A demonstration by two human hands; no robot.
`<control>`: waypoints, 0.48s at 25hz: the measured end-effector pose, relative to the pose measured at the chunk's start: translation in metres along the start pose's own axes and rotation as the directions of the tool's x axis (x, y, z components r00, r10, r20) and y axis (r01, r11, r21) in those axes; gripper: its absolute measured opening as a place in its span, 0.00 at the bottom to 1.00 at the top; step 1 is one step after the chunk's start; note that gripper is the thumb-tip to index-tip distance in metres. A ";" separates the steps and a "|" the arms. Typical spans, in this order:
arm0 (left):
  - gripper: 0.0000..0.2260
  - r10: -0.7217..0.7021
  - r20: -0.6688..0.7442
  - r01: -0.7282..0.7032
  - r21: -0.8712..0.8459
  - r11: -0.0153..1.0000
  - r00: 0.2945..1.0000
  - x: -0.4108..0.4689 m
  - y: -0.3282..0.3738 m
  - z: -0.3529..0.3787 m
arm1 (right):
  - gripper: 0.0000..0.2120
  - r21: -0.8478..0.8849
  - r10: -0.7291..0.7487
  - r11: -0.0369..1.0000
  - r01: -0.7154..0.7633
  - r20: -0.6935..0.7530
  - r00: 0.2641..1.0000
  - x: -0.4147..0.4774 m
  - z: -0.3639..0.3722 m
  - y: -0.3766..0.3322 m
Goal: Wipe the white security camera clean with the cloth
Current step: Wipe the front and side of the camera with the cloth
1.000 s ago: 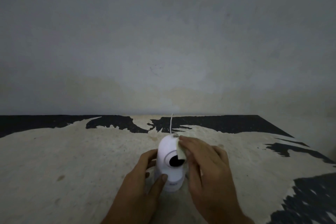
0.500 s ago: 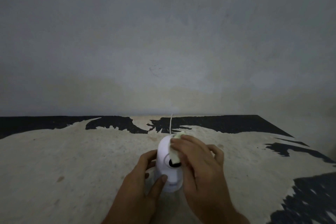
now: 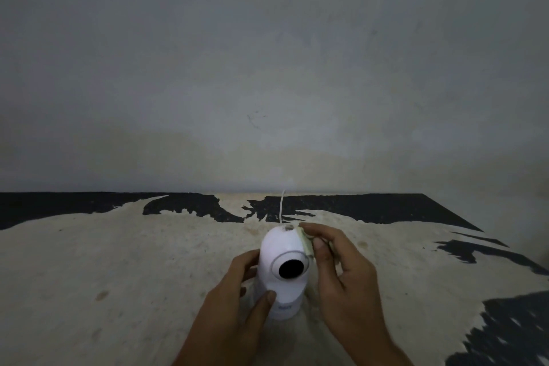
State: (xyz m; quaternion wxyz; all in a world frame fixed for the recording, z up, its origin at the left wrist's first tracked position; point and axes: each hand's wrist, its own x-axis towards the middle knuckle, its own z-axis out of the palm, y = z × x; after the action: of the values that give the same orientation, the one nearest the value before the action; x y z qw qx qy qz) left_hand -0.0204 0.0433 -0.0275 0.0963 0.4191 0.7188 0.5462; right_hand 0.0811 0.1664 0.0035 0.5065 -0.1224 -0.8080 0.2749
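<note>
The white security camera (image 3: 282, 249) stands upright near the front middle of the table, its round black lens facing me. My left hand (image 3: 237, 303) grips its lower body from the left, thumb pressed on the front. My right hand (image 3: 341, 273) pinches a small pale cloth (image 3: 306, 244) against the camera's upper right side. Most of the cloth is hidden under my fingers. A small dark smudge shows on the camera's top.
A thin white cable (image 3: 281, 206) runs from behind the camera to the wall. The table (image 3: 133, 261) has a worn beige top with black patches; its right edge slants off at the far right. A grey wall (image 3: 267, 68) stands close behind.
My right hand with the cloth has slid from over the lens to the camera's upper right side, so the lens is now uncovered. The left hand has stayed put.
</note>
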 end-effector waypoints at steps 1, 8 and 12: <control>0.21 0.000 -0.003 0.000 -0.003 1.000 1.000 0.000 0.000 0.000 | 0.15 0.021 0.026 0.999 -0.026 0.005 1.000 0.003 -0.001 0.002; 0.23 -0.019 -0.007 0.019 -0.007 1.000 1.000 0.004 -0.003 0.000 | 0.16 0.135 0.149 0.977 -0.163 0.107 0.983 0.018 0.003 0.015; 0.23 -0.018 0.011 0.018 -0.008 1.000 1.000 0.006 -0.005 0.000 | 0.17 0.242 0.176 0.951 -0.192 0.084 0.981 0.019 0.000 0.018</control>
State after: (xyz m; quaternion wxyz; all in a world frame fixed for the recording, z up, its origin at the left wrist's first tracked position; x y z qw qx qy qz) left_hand -0.0267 0.0477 -0.0295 0.1067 0.4153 0.7199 0.5458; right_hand 0.0708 0.1902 0.0072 0.4649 -0.1240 -0.7674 0.4238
